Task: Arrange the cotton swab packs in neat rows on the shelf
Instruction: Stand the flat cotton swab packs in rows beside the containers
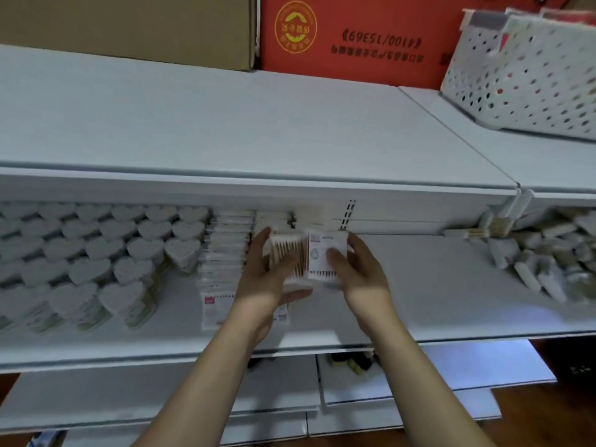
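**Both hands on swab packs, mid shelf**

Left hand (267, 279) grips one cotton swab pack (287, 256), thumb across its front, fingers behind and under. Swabs inside run top to bottom in the view, so its long axis points away from the person toward the shelf back; clear face is up.

Right hand (358, 272) holds a second pack (325, 253), thumb on its printed label, fingers curled round the right edge. Same orientation, label face up. The two packs touch edge to edge, between the hands, held above the middle shelf (419, 285).

Just left of the hands: a row of packs (225, 250) already laid front to back, front one showing a red-marked label. The left forearm covers part of it. Further left: heart-shaped tubs (96, 253) in tight rows.

Far right of the shelf: loose pile of small packets (541, 262), well apart from the hands. Upper shelf carries a brown carton (129, 27), red carton (354, 37) and white perforated basket (522, 75). Frame is blurred; label text unreadable.
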Motion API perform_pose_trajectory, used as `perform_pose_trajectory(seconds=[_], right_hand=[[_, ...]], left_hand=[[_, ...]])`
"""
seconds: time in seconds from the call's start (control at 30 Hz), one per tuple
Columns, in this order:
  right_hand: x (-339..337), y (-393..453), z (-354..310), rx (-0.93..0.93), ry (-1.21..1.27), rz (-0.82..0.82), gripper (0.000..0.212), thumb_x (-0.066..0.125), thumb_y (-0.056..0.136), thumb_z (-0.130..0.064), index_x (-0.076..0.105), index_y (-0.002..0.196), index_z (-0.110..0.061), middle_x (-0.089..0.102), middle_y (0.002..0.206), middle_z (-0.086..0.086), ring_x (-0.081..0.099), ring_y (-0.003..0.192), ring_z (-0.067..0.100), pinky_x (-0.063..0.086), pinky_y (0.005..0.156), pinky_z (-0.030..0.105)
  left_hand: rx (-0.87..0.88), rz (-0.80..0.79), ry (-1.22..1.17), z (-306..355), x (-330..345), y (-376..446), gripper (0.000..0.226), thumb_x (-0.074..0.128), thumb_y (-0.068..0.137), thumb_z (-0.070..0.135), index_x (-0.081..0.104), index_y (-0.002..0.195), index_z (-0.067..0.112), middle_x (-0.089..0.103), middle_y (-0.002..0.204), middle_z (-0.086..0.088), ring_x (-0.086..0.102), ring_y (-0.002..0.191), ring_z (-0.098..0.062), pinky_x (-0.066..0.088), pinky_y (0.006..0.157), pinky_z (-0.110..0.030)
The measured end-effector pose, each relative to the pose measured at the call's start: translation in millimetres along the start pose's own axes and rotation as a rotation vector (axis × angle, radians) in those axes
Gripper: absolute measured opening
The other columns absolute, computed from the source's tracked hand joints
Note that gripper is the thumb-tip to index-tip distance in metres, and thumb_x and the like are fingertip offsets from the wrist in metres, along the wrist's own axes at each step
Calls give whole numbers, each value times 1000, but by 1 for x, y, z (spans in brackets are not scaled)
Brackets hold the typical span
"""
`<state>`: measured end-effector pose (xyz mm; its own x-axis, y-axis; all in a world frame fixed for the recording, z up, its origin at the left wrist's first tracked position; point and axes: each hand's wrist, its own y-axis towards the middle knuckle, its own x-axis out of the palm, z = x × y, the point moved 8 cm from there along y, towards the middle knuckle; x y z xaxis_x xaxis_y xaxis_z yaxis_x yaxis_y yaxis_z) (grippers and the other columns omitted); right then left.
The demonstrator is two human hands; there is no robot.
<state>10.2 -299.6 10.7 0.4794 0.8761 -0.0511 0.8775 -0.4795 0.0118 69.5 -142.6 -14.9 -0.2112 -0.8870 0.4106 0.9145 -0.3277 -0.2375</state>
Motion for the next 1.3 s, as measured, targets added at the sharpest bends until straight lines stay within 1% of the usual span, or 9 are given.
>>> perform_pose_trajectory(seconds=[0.07,0.13,0.23,0.4,0.63,0.83,0.97,1.07,1.3], right_hand=[[-1,-1,-4,-14,-71,-24,40,57,101,-26,47,136,-44,66,119,-18,67,101,-1,58,84,24],[-6,1,-5,7,-141,-24,53,56,101,-32,33,149,-42,66,117,-8,72,80,12,60,64,33],[-22,6,-7,69,-81,19,47,70,93,-24,45,133,-22,66,100,8,58,48,23,45,44,30],[-22,14,-10,61,-210,-206,29,69,84,-3,72,104,-25,71,75,-10,58,59,6,43,59,26],[-31,24,-9,182,52,-333,49,54,90,7,59,125,-27,70,110,9,72,91,35,61,72,47],[-75,62,11,123,-297,46,39,72,81,-8,57,115,-19,68,104,3,66,79,15,49,64,27],[-50,79,17,-83,-619,-62,22,66,84,-14,70,103,-26,70,94,-9,62,83,11,43,68,17],[-25,89,19,-282,-740,-122,27,68,89,-12,73,114,-20,64,106,-4,58,90,11,35,76,3],[20,102,32,-626,-977,-148,23,72,85,-10,74,108,-11,67,101,8,61,94,32,56,81,41]], left_hand=[[29,18,7,2,1,0,54,66,95,9,47,133,43,59,135,-6,69,106,-27,62,66,-43],[55,60,0,5,1,1,51,63,97,6,48,133,39,59,128,-3,68,103,-23,62,65,-42],[68,116,22,11,1,4,52,63,98,8,48,139,36,61,123,1,68,99,-18,63,65,-43],[23,118,74,12,15,7,45,59,101,21,47,138,44,60,136,-7,67,109,-29,63,64,-42],[53,123,2,9,27,7,42,59,100,11,50,128,41,65,122,-2,71,95,-18,63,66,-42],[120,262,-73,24,-3,8,39,58,101,14,52,134,33,65,119,-4,67,100,-21,62,64,-40],[109,262,-25,26,-9,7,44,58,101,15,50,140,32,63,126,-8,64,110,-25,63,66,-41],[92,240,-17,24,-8,6,43,58,101,15,50,139,32,64,123,-4,65,103,-17,62,65,-40],[57,217,39,19,-8,5,43,59,101,15,51,139,33,63,120,1,62,97,-10,63,67,-42]])
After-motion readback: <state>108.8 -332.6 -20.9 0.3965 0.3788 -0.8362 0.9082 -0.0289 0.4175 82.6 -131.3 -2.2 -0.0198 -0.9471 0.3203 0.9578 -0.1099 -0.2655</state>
